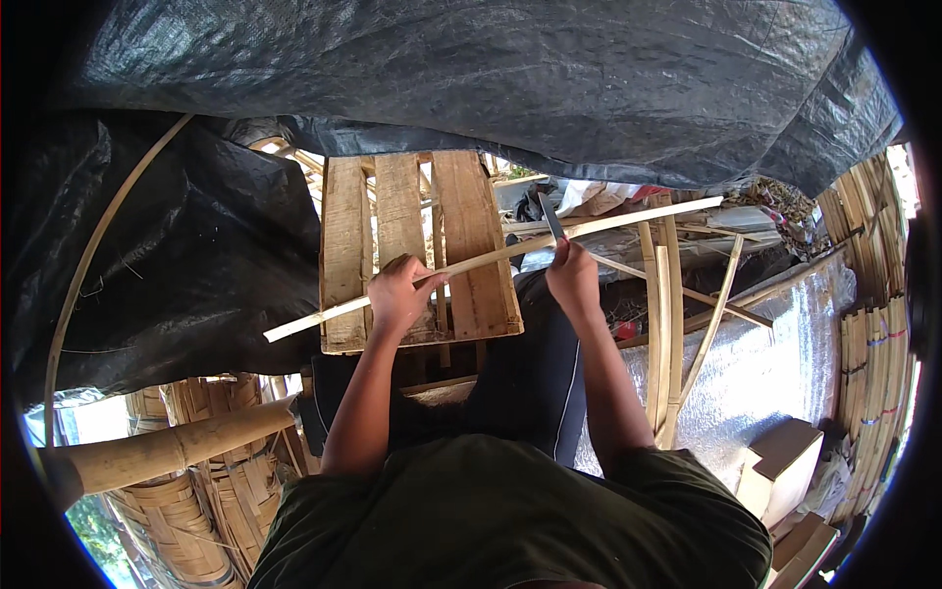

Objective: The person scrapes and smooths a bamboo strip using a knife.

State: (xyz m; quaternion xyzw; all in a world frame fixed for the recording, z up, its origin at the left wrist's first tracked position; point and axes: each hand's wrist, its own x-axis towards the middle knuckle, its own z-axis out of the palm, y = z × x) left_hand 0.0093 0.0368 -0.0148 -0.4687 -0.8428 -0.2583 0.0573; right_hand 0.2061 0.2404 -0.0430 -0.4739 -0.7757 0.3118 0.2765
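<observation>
Dark tarpaulin [491,88], overhead sheet, hung beyond your grip, probably for shade or cover. Slatted wooden stand [471,226], directly beneath your left hand, apparently serving as a work surface. Pale strip [496,256], one, long and narrow: aslant across the stand, its short end left of your left hand, its longer run passing your right and reaching well past it. Left hand [397,290]: closed on the strip, thumb laid along it, likely to steady it while leaving the longer run free. Right hand [574,275]: fist closed on a knife [550,216], handle hidden by the fingers, blade pointing up and away from you, crossing at the strip, a hold that seems meant to keep the edge clear of your body; whether the edge touches, you cannot tell from here. Upright strips [667,324], several, just right of your knife hand, perhaps stood there for easy reach. Silvery sheet [785,344], behind those, presumably a ground cover. Bundled strips [873,363], far right of your grip, tied, seemingly for storage. Bamboo pole [186,447], thick, left of and nearer you than your left hand.
</observation>
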